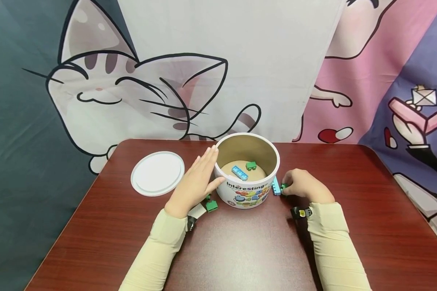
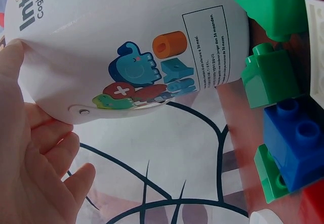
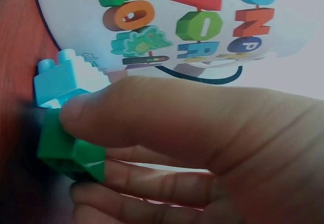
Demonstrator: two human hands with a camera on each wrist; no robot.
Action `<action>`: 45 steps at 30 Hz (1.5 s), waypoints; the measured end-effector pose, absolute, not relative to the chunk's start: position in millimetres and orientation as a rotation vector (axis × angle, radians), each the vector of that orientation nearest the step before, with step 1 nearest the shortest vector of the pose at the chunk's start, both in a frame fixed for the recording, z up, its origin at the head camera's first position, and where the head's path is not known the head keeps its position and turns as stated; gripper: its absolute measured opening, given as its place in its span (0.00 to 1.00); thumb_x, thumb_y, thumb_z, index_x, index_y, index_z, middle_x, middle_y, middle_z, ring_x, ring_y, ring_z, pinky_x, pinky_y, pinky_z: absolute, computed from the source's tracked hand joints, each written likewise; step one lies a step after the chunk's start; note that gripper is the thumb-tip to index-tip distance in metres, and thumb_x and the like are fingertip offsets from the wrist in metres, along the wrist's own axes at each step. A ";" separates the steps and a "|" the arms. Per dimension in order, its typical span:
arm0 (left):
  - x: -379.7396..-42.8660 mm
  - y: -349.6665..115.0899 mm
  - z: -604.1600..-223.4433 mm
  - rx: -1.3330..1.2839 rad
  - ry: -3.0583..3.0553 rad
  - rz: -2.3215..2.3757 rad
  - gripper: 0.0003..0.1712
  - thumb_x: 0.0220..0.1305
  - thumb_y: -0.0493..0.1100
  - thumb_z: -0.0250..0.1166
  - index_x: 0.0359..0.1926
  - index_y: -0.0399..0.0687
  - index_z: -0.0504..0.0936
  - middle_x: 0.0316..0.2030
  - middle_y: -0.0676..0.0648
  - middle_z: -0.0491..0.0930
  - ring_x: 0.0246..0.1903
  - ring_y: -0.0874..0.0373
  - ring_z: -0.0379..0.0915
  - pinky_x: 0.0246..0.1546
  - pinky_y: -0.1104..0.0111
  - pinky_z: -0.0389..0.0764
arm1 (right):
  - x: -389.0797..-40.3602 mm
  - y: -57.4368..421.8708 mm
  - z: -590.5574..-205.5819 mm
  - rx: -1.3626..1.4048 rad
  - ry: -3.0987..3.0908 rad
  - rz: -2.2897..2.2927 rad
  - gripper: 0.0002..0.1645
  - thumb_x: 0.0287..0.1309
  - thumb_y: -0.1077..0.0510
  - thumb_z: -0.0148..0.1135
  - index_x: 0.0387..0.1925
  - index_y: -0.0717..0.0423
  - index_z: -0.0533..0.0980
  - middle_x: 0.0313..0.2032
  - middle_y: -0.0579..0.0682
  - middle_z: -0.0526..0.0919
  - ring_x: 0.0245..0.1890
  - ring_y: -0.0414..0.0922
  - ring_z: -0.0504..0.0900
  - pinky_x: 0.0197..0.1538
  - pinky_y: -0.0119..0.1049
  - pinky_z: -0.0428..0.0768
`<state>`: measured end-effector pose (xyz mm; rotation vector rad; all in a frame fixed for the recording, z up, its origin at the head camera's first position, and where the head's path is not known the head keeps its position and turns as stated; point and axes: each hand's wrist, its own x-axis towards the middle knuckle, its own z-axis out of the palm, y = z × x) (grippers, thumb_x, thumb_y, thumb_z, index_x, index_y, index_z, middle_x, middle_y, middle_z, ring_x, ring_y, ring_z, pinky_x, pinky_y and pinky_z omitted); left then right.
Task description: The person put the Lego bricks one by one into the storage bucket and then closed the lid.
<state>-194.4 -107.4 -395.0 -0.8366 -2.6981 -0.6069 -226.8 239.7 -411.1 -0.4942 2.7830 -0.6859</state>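
A white tub [image 1: 246,204] with printed toy pictures stands uncovered near the table's far edge. Inside lie a blue building block [image 1: 239,173] and a green one [image 1: 251,165]. My left hand [image 1: 194,182] rests against the tub's left side with straightened fingers, the thumb touching its outer wall. On the tub's right, my right hand [image 1: 307,185] pinches a green building block [image 3: 61,142] low at the tabletop. Beside that block is a light blue building block [image 3: 66,85], close to the tub. My right fingers partly cover the green block.
A white round lid [image 1: 158,173] lies left of the tub on the brown table [image 1: 240,250]. Near my left wrist are green blocks [image 1: 211,206], a dark blue block [image 2: 296,138], a red block [image 2: 314,204] and a white piece [image 2: 316,47]. A printed cloth hangs behind.
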 end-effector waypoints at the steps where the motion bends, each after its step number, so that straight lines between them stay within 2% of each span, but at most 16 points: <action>1: -194.2 -107.6 -394.8 -0.835 -2.700 -0.607 0.45 0.74 0.58 0.58 0.78 0.37 0.53 0.79 0.42 0.51 0.78 0.52 0.42 0.76 0.53 0.51 | -227.4 239.7 -410.3 -0.486 2.793 -0.686 0.12 0.45 0.63 0.75 0.32 0.65 0.82 0.28 0.51 0.84 0.30 0.47 0.80 0.38 0.47 0.83; 5: -194.4 -108.6 -395.0 -0.832 -2.706 -0.605 0.45 0.74 0.58 0.58 0.79 0.37 0.53 0.79 0.42 0.51 0.79 0.52 0.42 0.76 0.52 0.51 | -228.4 239.8 -406.5 -0.482 2.847 -0.713 0.12 0.47 0.61 0.75 0.33 0.64 0.82 0.29 0.53 0.84 0.31 0.49 0.81 0.41 0.50 0.83; 10: -194.6 -110.2 -395.4 -0.834 -2.704 -0.604 0.45 0.74 0.58 0.58 0.79 0.37 0.53 0.79 0.42 0.51 0.79 0.52 0.42 0.76 0.52 0.51 | -224.9 239.3 -398.1 -0.502 2.939 -0.804 0.10 0.49 0.61 0.73 0.33 0.63 0.82 0.28 0.51 0.83 0.31 0.49 0.80 0.39 0.47 0.80; 18: -194.2 -112.9 -396.2 -0.824 -2.702 -0.595 0.46 0.74 0.58 0.58 0.79 0.37 0.52 0.79 0.42 0.50 0.79 0.52 0.42 0.76 0.52 0.51 | -220.1 234.3 -380.9 -0.500 3.176 -0.939 0.11 0.54 0.63 0.70 0.38 0.66 0.82 0.32 0.59 0.82 0.34 0.53 0.80 0.40 0.48 0.79; 25: -194.3 -113.7 -395.9 -0.821 -2.706 -0.597 0.45 0.74 0.58 0.58 0.79 0.37 0.52 0.79 0.42 0.50 0.79 0.52 0.42 0.77 0.53 0.50 | -212.1 226.4 -370.2 -0.512 3.304 -1.091 0.12 0.56 0.63 0.69 0.42 0.65 0.82 0.36 0.59 0.82 0.37 0.54 0.80 0.44 0.49 0.77; 29: -194.7 -113.4 -395.8 -0.824 -2.706 -0.588 0.46 0.74 0.58 0.58 0.79 0.37 0.52 0.79 0.42 0.50 0.79 0.52 0.42 0.76 0.52 0.52 | -207.5 222.3 -366.0 -0.494 3.369 -1.185 0.12 0.58 0.61 0.69 0.42 0.63 0.83 0.36 0.57 0.83 0.38 0.51 0.80 0.43 0.42 0.75; 35: -195.0 -112.7 -395.2 -0.826 -2.705 -0.578 0.46 0.74 0.58 0.58 0.79 0.37 0.52 0.79 0.42 0.50 0.79 0.52 0.42 0.76 0.51 0.52 | -201.3 214.4 -359.2 -0.457 3.418 -1.320 0.12 0.59 0.61 0.70 0.43 0.62 0.83 0.37 0.55 0.83 0.40 0.51 0.82 0.47 0.39 0.74; 41: -195.8 -110.3 -395.5 -0.831 -2.700 -0.570 0.46 0.74 0.59 0.58 0.79 0.37 0.52 0.79 0.42 0.50 0.78 0.51 0.43 0.76 0.51 0.53 | -196.8 204.7 -354.2 -0.485 3.467 -1.470 0.15 0.55 0.62 0.73 0.45 0.62 0.84 0.37 0.55 0.85 0.39 0.50 0.84 0.45 0.22 0.70; 45: -196.9 -108.1 -398.1 -0.831 -2.702 -0.566 0.46 0.74 0.60 0.57 0.79 0.38 0.53 0.79 0.43 0.50 0.79 0.52 0.42 0.76 0.51 0.54 | -193.3 197.0 -352.8 -0.534 3.444 -1.518 0.15 0.55 0.63 0.73 0.46 0.61 0.85 0.37 0.54 0.85 0.39 0.49 0.84 0.45 0.19 0.71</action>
